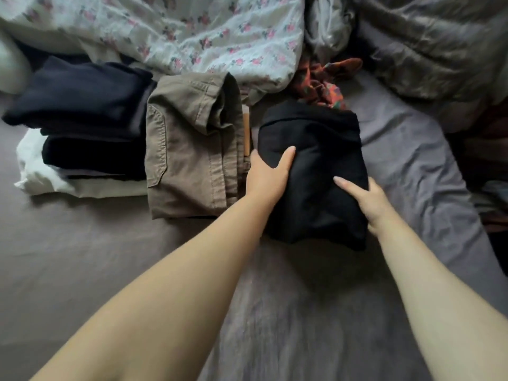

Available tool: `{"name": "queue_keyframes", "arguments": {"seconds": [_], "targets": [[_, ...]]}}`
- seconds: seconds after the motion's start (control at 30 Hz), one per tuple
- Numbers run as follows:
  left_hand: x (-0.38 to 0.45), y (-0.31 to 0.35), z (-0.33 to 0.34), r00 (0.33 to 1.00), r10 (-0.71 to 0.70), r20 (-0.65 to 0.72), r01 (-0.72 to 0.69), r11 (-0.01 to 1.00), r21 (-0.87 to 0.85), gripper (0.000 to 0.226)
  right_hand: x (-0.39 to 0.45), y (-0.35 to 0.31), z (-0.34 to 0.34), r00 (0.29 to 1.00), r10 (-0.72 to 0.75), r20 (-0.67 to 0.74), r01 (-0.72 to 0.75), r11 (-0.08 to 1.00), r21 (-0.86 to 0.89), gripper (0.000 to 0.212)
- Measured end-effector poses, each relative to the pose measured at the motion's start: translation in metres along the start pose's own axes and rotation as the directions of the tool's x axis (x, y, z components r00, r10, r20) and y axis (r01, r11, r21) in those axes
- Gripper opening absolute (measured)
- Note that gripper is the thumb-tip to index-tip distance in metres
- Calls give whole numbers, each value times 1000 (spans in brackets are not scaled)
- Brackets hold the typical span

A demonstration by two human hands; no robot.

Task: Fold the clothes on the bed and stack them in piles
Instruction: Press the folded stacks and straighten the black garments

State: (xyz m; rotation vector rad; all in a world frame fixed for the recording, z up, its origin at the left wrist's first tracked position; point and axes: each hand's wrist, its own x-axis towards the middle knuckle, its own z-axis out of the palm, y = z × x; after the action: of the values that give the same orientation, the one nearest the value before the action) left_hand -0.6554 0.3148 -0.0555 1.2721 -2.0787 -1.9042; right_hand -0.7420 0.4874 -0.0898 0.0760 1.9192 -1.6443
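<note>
Both hands hold a folded black garment [313, 171] on the bed.

The left hand [265, 177] grips its left edge with the thumb on top; the right hand [368, 199] grips its right edge. Just left of it lies a folded khaki garment [189, 149], then a stack of dark folded clothes [82, 111] over white fabric [41, 171]. Farther off lie a floral duvet [178, 31] and a crumpled red patterned cloth [321, 81] on the grey sheet [412, 166].

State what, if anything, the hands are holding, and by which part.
Both hold the folded black garment. The left hand grips its left edge, thumb on top. The right hand grips its right edge, fingers on top.
</note>
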Motion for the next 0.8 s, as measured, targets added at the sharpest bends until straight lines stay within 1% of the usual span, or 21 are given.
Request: {"name": "queue_keyframes", "arguments": {"seconds": [0.03,0.07,0.1,0.13,0.17,0.2,0.23,0.27,0.33,0.4,0.43,0.47,0.5,0.53,0.57,0.6,0.63,0.67,0.7,0.73,0.8], "targets": [[-5,0,8,983,133,-123,-83,932,352,85,14,9,2,1000,-2,-14,0,996,-85,56],[-11,-4,19,912,391,-122,-224,726,651,91,24,18,4,1000,-10,-25,6,989,-148,59],[-18,-12,32,802,596,35,-376,458,806,95,29,27,6,999,-8,-33,2,985,-175,69],[-21,-20,41,731,640,235,-473,228,851,92,33,36,7,999,9,-44,-17,982,-186,81],[-18,-30,48,761,540,359,-502,140,854,87,36,42,8,998,29,-53,-39,982,-186,91],[-9,-40,50,845,377,379,-460,153,875,85,38,48,8,997,41,-59,-51,982,-184,94],[0,-48,50,908,219,356,-397,187,899,85,41,52,7,997,46,-58,-56,982,-181,91],[8,-55,50,931,154,330,-356,193,914,87,44,53,7,998,36,-51,-44,982,-185,87],[22,-58,49,930,124,345,-363,176,915,89,49,53,8,998,26,-62,-39,976,-216,83],[28,-52,47,921,85,381,-390,182,902,90,48,51,15,994,8,-105,-42,943,-331,86],[27,-48,45,922,65,381,-387,170,906,90,44,48,20,989,-29,-144,-39,892,-451,87],[24,-45,42,923,73,377,-384,156,910,90,35,45,26,975,-106,-197,-34,799,-601,86],[16,-45,41,922,125,366,-382,146,913,88,21,40,32,943,-249,-220,1,665,-747,81],[6,-48,41,913,213,349,-382,139,914,85,6,39,37,895,-412,-172,72,512,-856,74],[-10,-55,40,894,318,316,-379,159,912,80,-9,40,42,842,-536,-65,165,371,-914,66],[-29,-67,39,875,403,268,-376,218,900,76,-23,47,44,809,-585,59,257,262,-930,60],[-52,-85,32,875,431,220,-364,286,886,75,-39,57,47,804,-571,169,329,188,-926,57],[-77,-110,27,892,411,189,-341,334,879,76,-56,71,45,822,-521,230,354,150,-923,57],[-104,-139,17,925,347,157,-289,371,883,79,-74,84,44,849,-465,253,348,132,-928,58],[-131,-170,3,952,274,138,-239,378,894,82,-92,96,42,873,-418,253,333,131,-934,59],[-180,-220,-29,976,182,120,-180,366,913,82,-126,117,39,911,-323,254,308,127,-943,58]]}}
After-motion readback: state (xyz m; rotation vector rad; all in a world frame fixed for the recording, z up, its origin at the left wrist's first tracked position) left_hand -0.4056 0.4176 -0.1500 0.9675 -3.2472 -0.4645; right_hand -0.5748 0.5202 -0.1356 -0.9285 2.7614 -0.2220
